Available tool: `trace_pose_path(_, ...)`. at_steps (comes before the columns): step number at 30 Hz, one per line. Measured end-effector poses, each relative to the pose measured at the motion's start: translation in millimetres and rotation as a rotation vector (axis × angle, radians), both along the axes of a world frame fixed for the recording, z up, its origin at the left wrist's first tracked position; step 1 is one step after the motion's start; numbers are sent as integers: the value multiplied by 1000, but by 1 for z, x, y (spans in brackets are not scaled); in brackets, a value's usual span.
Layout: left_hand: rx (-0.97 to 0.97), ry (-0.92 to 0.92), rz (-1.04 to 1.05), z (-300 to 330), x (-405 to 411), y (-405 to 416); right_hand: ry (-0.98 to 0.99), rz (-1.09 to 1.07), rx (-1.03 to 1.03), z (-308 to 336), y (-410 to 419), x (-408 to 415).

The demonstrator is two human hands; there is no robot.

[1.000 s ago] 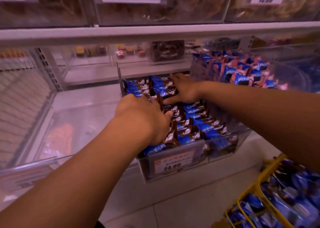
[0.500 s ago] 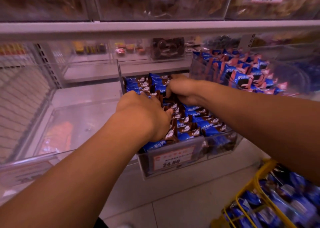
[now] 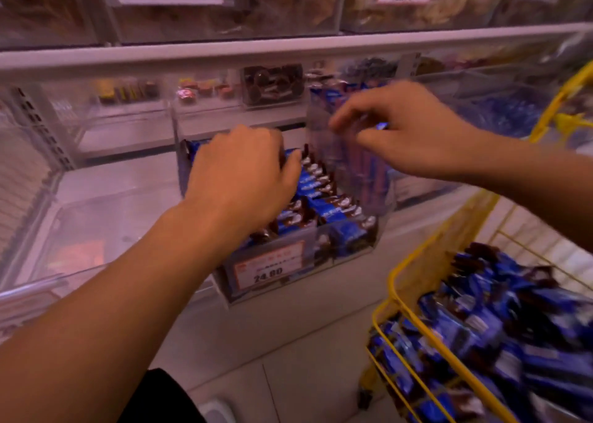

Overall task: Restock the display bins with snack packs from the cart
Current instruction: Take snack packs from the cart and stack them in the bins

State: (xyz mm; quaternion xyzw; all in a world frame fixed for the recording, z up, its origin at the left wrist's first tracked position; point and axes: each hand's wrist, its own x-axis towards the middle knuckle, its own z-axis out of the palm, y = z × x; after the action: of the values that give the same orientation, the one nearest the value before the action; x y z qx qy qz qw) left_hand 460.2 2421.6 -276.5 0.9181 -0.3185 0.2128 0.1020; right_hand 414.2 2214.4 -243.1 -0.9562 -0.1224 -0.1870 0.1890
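The right hand hangs loosely curled and empty — the cart of snack packs lies below and right of its fingers. The left hand rests curled over the packs in the bin; whether it grips any, I cannot tell — the right looks nearer.

The person is showing two bare forearms with no sleeves, watch or rings in sight, the left hand and right hand both uncovered, and is wearing a dark, black-looking garment at the lower edge.
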Motion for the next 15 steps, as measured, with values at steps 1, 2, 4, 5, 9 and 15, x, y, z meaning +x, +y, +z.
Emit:
trace_pose_path(1,-87,-28,-114,1,-13,-7,10,39,-54,1,-16,-34)
trace_pose_path(2,-136,-38,-232,2,-28,-16,67,42,-117,-2,-33,-64)
trace_pose_path(4,-131,-40,-429,2,-61,-37,278,-62,-234,-11,-70,-105)
trace_pose_path(5,-106,-28,-504,0,-76,-50,364,-123,-272,-16,-87,-119)
trace_pose_path(9,199,53,-640,-7,-118,-126,188,-137,-281,-20,-119,-132)
trace_pose_path(15,903,480,-453,-65,-141,-226,875,-444,-456,-58,-155,-115)
